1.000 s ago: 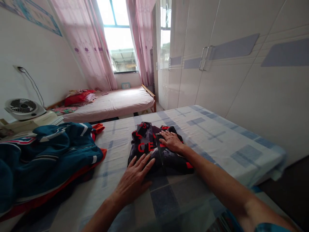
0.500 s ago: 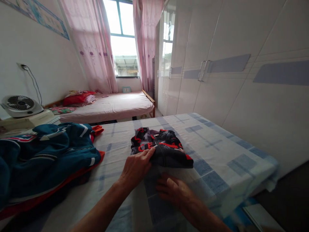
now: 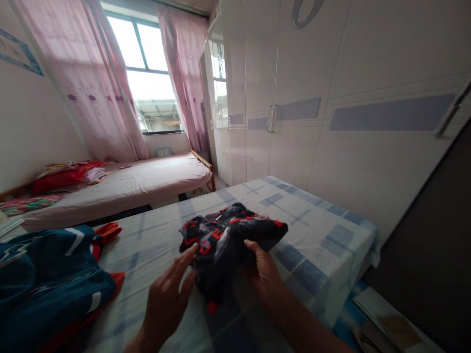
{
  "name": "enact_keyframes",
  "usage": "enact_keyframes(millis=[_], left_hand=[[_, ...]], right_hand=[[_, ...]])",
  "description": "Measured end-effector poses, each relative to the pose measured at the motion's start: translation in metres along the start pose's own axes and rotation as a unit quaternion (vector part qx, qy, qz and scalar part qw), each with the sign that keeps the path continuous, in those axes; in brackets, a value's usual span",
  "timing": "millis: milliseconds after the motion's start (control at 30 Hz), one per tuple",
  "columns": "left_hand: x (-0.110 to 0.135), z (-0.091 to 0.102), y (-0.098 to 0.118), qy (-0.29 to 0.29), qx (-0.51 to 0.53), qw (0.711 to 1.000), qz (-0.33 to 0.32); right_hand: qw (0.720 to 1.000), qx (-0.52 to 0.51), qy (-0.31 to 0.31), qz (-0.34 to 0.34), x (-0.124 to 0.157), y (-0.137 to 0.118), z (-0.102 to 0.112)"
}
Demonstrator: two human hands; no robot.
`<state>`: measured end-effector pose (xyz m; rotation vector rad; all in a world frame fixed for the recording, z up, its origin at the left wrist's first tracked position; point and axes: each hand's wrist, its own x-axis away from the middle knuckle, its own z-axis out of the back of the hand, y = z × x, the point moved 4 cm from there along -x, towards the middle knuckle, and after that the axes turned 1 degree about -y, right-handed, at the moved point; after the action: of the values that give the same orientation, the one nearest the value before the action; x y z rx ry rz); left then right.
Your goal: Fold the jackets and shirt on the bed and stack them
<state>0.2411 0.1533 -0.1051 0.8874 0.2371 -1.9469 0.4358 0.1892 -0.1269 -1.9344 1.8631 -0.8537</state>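
A folded black jacket (image 3: 224,240) with red lettering, grey patches and a zip lies on the checked cloth, bunched and turned at an angle. My right hand (image 3: 267,274) grips its near edge, thumb on top and the other fingers hidden beneath the fabric. At the jacket's left side is my left hand (image 3: 171,289), fingers stretched out and the thumb apart, the fingertips against the fabric. Further left lies a teal garment (image 3: 55,274) with white stripes and orange-red cloth under it.
The blue and white checked cloth (image 3: 158,274) covers the surface under the garments. Beyond it stands a bed (image 3: 158,176) with a red bundle (image 3: 69,176). White wardrobe doors (image 3: 287,157) line the right side. Papers or flat boxes (image 3: 390,318) sit low at the right.
The jacket has turned and its near edge has been lifted and bunched. My right hand has moved up onto it; my left hand has shifted to its left side. The view has swung right.
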Motion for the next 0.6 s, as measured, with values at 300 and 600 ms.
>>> enact_keyframes(millis=[300, 600], left_hand=[[0.026, -0.033, -0.055, -0.098, -0.049, 0.98, 0.164], [0.032, -0.043, -0.069, -0.1, -0.074, 0.987, 0.105]], right_hand=[[0.999, -0.021, -0.013, 0.035, -0.085, -0.141, -0.076], [0.973, 0.115, -0.01, 0.2, -0.177, -0.269, -0.065]])
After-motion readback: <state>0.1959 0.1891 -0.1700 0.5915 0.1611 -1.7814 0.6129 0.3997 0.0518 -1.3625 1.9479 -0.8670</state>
